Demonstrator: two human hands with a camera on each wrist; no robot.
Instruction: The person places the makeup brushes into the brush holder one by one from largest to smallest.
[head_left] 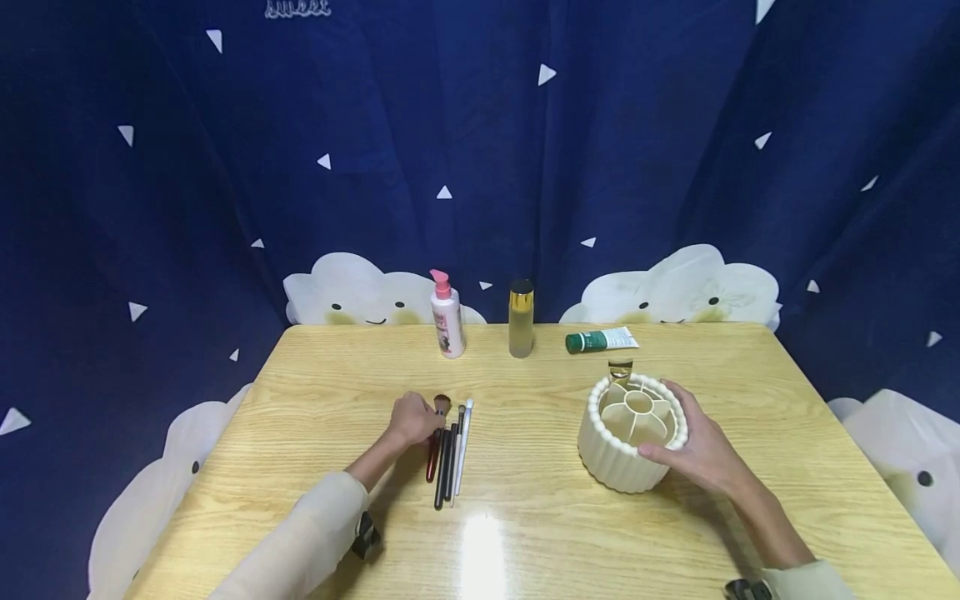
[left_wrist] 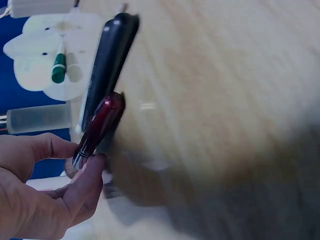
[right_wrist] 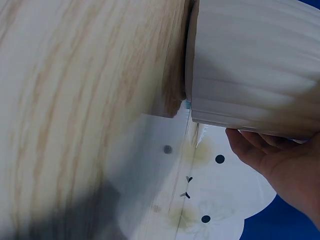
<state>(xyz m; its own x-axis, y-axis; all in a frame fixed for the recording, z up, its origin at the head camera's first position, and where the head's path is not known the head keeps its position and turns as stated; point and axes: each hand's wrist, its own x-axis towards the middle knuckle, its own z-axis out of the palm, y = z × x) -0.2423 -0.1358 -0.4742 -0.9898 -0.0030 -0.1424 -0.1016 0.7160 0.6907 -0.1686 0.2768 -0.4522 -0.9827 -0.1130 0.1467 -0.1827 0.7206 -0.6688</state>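
My left hand point(head_left: 414, 419) pinches a makeup brush with a dark red handle point(left_wrist: 102, 117) between thumb and fingers, near its silver collar. Right beside it, several other makeup brushes lie in a row on the table, some with black handles point(head_left: 447, 471) and one with a white handle point(head_left: 463, 454). On the right, my right hand point(head_left: 708, 450) grips a cream, ribbed round organizer point(head_left: 621, 457), thumb at the beaded rim and fingers round the far side. Curved dividers split its inside into compartments. A shiny gold item point(head_left: 619, 371) shows at its back rim.
Along the back of the wooden table point(head_left: 315, 375) stand a white pump bottle point(head_left: 448, 321) with a pink top and a clear bottle point(head_left: 521, 321) with a gold and black cap. A green and white tube point(head_left: 602, 340) lies to their right. A dark blue curtain point(head_left: 480, 125) hangs behind.
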